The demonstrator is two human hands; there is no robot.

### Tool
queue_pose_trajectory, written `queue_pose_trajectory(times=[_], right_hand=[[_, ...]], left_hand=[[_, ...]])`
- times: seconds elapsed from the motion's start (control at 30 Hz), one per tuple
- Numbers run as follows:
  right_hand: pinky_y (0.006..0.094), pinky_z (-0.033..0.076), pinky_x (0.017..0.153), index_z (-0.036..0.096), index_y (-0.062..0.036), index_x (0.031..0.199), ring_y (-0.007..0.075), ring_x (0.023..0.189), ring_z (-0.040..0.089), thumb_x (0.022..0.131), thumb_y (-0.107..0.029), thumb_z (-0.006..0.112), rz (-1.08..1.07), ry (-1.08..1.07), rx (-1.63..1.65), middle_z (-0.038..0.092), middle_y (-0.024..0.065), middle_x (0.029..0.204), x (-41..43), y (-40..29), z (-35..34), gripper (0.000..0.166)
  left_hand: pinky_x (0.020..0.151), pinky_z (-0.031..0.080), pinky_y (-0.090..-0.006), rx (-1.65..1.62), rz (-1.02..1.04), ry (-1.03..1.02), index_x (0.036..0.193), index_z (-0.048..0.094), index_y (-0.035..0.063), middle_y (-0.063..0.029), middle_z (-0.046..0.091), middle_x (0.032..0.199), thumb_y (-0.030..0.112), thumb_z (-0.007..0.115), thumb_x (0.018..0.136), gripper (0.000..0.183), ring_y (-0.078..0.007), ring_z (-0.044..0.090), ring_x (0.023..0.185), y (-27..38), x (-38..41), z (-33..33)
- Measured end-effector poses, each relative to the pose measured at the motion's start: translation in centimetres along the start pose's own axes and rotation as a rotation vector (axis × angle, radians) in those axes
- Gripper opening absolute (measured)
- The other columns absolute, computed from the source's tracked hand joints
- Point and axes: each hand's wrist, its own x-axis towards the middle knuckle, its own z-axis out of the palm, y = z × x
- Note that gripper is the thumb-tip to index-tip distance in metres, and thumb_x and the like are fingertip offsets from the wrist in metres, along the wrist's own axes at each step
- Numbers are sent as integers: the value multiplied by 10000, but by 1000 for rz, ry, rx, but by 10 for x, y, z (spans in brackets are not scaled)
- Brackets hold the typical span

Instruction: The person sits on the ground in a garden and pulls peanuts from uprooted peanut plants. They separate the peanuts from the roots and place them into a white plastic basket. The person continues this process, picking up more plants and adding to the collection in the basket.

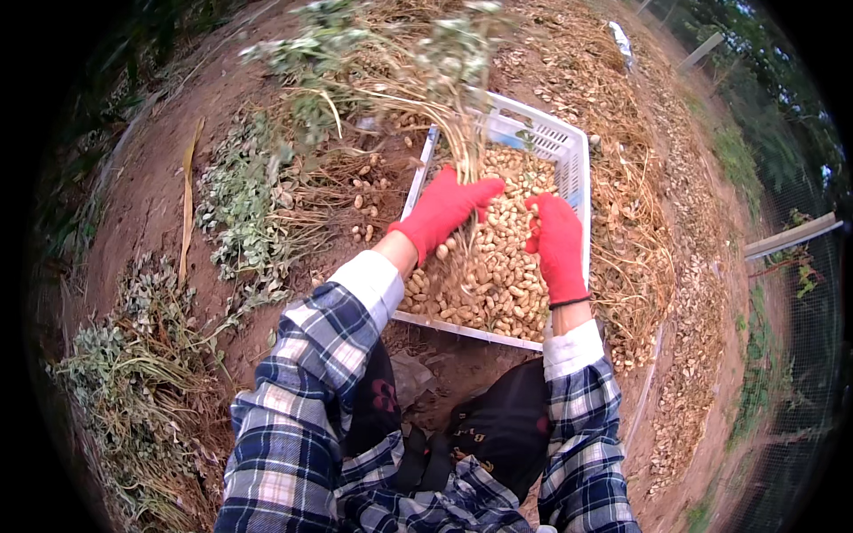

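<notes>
My left hand (448,203), in a red glove, grips the stems of a bunch of peanut plants (463,143) over a white plastic crate (566,143). The leafy tops fan out, blurred, beyond the crate's far left corner. Below the fist hang the blurred roots, with a few pods beside them. My right hand (557,243), also gloved in red, is at the crate's right side with its fingers curled; a peanut (533,209) shows at the fingertips. Loose unshelled peanuts (510,293) fill much of the crate's bottom.
Pulled peanut plants (246,193) with pods lie left of the crate, and another heap of plants (143,400) is at the lower left. Dry stalks (630,253) line the right side. A strip of spread peanuts or husks (693,373) and a mesh fence (810,320) lie farther right.
</notes>
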Motion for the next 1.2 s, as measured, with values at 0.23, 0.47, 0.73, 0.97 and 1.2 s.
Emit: queue_pose_trajectory(times=[0.23,0.47,0.73,0.97,1.2], right_hand=[[290,443,534,611,-27,882,149,549,513,884,-216,513,-320,186,-373,549,23,681,39,48,1,213],[255,476,705,628,-25,980,158,770,583,830,-339,586,-190,194,-567,627,80,820,47,89,-58,351],[231,463,691,618,-41,1007,112,760,582,782,-67,654,-452,-197,-204,617,81,880,-39,-17,22,229],[355,479,716,586,-83,1024,252,808,587,708,-161,700,-612,-144,-751,546,98,977,-40,0,48,345],[358,473,668,584,-96,973,241,790,585,718,-232,696,-515,-179,-856,558,82,910,-37,-8,44,310]], left_hand=[[586,434,-230,50,18,-353,1055,488,6,-41,606,734,170,667,742,396,-98,572,655,14,-22,24],[507,436,-285,184,-107,1,1068,457,16,-69,589,714,182,632,767,386,-135,554,545,17,-19,11],[671,469,-308,203,176,535,1175,408,18,-124,599,923,340,604,831,511,-172,587,706,-4,18,-7],[848,441,-343,-102,146,316,1246,403,7,-155,572,1112,228,645,776,574,-241,554,993,-8,12,-8],[680,470,-302,-305,128,269,1084,506,9,-75,607,922,181,652,800,363,-161,587,791,-12,13,-13]])
